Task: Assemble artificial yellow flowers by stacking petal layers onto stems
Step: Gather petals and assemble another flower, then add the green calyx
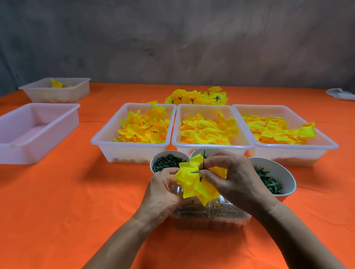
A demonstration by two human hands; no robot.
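We hold the half-built flower [198,183] between both hands, above a clear box [210,217] on the counter [72,203]. The left hand [163,193] cups the petal layers from the left side, its fingers curled round them. The fingers [208,177] of the right hand [233,176] are pinched together on the green calyx at the middle of the flower. The thin dark stem [204,159] stands up just above these fingers, its long axis near to upright, so the next layer must, we think, slide down along it. The right hand is nearer to the stem.

Beyond the fingers, three white trays [132,151] hold loose yellow petals. Just behind the hands, one bowl [168,162] holds small dark parts, and to the right another bowl [279,176] holds green calyx pieces. Finished flowers [197,96] lie behind the trays.
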